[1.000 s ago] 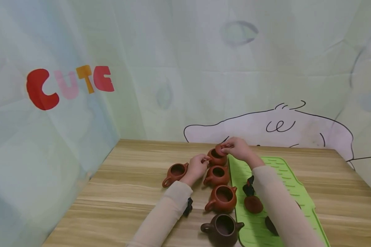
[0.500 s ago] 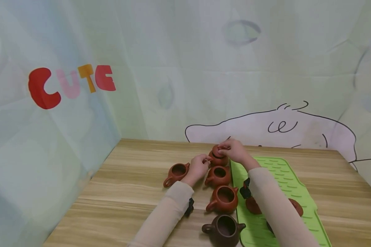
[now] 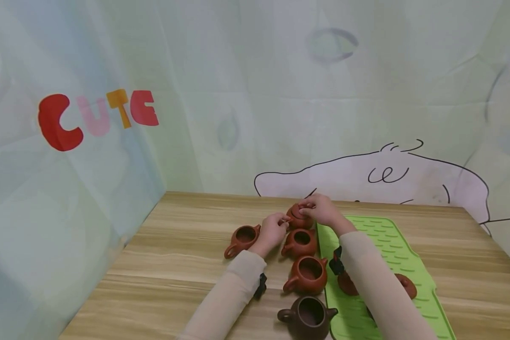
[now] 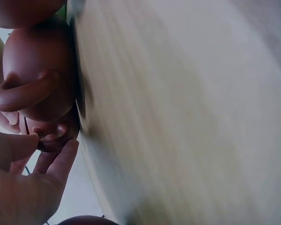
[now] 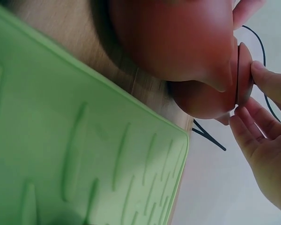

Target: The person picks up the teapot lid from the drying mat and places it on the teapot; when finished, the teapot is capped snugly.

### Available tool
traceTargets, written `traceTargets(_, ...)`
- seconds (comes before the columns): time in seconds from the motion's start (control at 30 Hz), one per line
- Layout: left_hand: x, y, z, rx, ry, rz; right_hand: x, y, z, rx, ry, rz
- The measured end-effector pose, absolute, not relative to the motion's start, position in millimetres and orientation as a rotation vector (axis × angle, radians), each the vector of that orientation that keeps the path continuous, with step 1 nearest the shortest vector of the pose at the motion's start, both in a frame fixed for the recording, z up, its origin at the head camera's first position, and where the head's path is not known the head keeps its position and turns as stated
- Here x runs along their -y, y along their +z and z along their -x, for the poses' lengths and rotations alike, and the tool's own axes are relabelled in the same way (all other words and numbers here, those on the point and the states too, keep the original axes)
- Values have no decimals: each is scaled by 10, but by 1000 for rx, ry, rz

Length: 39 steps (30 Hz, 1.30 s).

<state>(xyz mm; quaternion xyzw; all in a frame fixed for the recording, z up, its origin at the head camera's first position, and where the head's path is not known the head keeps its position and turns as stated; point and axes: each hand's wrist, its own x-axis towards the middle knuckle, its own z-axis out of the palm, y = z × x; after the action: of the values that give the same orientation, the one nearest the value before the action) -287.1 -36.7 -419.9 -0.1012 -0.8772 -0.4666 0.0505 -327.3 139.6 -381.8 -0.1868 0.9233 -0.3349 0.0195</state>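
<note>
At the far end of a row of teapots stands a reddish-brown teapot (image 3: 299, 223). My left hand (image 3: 272, 232) pinches its small handle (image 4: 56, 143) between thumb and fingers. From the other side, my right hand (image 3: 324, 213) holds a matching round lid (image 5: 245, 75) over that teapot's mouth, thumb on top and fingertips at the rim. In the right wrist view the lid lies flat against the opening, with a thin dark line between them. Whether it is fully seated I cannot tell.
Nearer me in the row stand two lidless reddish teapots (image 3: 302, 243) and a dark brown one (image 3: 309, 317). Another lidless teapot (image 3: 243, 237) is left of my left hand. A green ridged mat (image 3: 386, 236) on the right carries reddish lids (image 3: 407, 286), partly behind my right arm.
My right hand has brought the lid from a tilt above the far teapot down level onto its mouth. The left hand keeps its grip on the handle.
</note>
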Motion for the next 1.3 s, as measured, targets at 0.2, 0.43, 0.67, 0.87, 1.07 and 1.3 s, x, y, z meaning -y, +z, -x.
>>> traceTargets(0.2,358,-4207,2863,2664,-1455,296,-1385,-3844,3280,-2855,-1039,544)
traceTargets(0.43,349,-4206,2859,2669,-1460,286,-1399,-3844,3272,-2856,-1015,534)
traceTargets(0.67,345,-4183,2867,2693,-1449,259,-1396,-3848,3277,-2843,-1005,540)
traceTargets(0.87,347,-4134,2840,2727,-1428,235,-1456,-3793,3258,-2783,-1072,565)
traceTargets(1.07,374,-4053,2742,2711,-1462,284,-1696,-3661,3167,-2804,-1093,660)
traceTargets(1.3,443,-3998,2618,2703,-1535,299,-1997,-3469,2956,-2825,-1080,703)
